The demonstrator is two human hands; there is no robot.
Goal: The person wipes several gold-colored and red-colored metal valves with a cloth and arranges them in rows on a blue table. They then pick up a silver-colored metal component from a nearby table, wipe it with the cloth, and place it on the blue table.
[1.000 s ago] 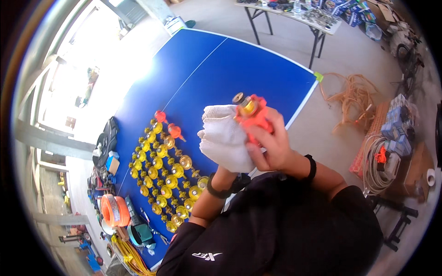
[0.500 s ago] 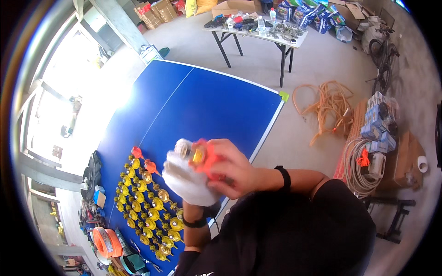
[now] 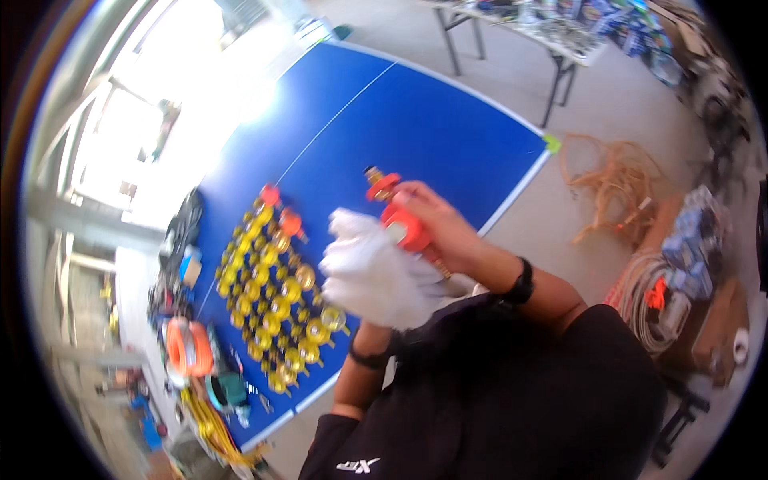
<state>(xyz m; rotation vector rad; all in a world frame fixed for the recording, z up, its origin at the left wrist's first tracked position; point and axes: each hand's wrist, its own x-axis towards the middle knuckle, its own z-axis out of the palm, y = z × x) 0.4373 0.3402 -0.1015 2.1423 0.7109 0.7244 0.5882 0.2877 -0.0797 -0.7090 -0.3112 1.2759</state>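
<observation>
My right hand (image 3: pixel 448 232) is closed around a red gas regulator (image 3: pixel 412 234), held tilted above the near part of the blue table. Its brass fitting with a dark end points up and away, beyond a red wheel-shaped knob. My left hand (image 3: pixel 376 268), in a white glove, is right beside the regulator's lower left side. Motion blurs the glove, and I cannot make out how its fingers are bent or whether they touch the regulator. Left of the glove, several yellow gas regulators (image 3: pixel 280 308) lie in rows, with two red regulators (image 3: pixel 290 221) at their far end.
The blue table (image 3: pixel 416 136) has a white edge. Orange hose rolls (image 3: pixel 189 349) and a teal container (image 3: pixel 227 392) sit at its left side. A cluttered white table (image 3: pixel 588 53) stands far off. Tangled orange hose (image 3: pixel 616 180) and a cable coil (image 3: pixel 640 300) lie at right.
The red regulator has turned so its brass fitting points up and away, and it has moved apart from the glove's fingertips. My view has swung, shifting the tables rightward.
</observation>
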